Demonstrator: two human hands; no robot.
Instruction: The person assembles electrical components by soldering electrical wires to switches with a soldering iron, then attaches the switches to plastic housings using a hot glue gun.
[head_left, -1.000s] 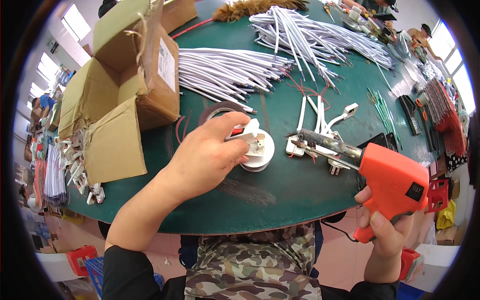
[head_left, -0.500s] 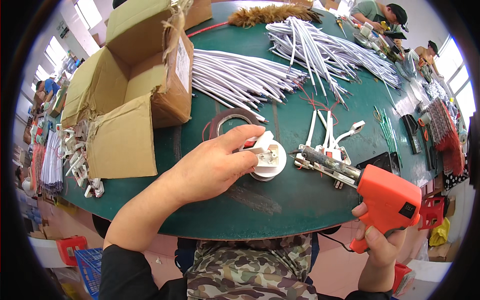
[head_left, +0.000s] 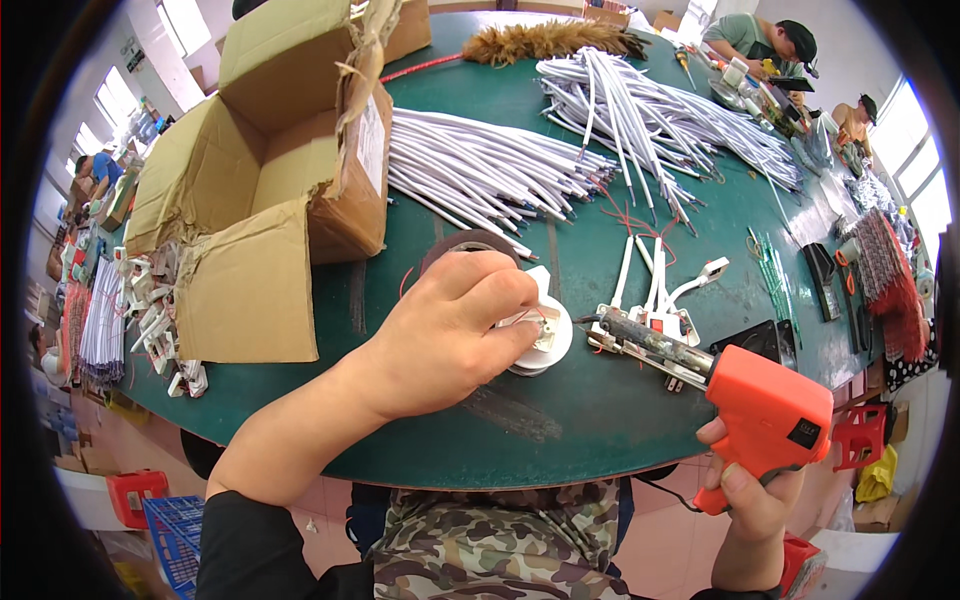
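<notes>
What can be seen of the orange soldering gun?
The soldering gun has an orange, seemingly plastic body with a dark patch, and a stained metallic barrel pointing left, away from the person. The right hand grips its handle; a dark cord trails nearby. The barrel overlaps white plug pieces in view; contact is unclear.

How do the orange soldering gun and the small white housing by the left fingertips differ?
Colour: the soldering gun has an orange body and dark metal barrel; the housing is white.
Size: the soldering gun is much larger than the housing.
Pose: the right hand grips the soldering gun; the housing sits on a round white base, partly hidden by the left hand.
</notes>
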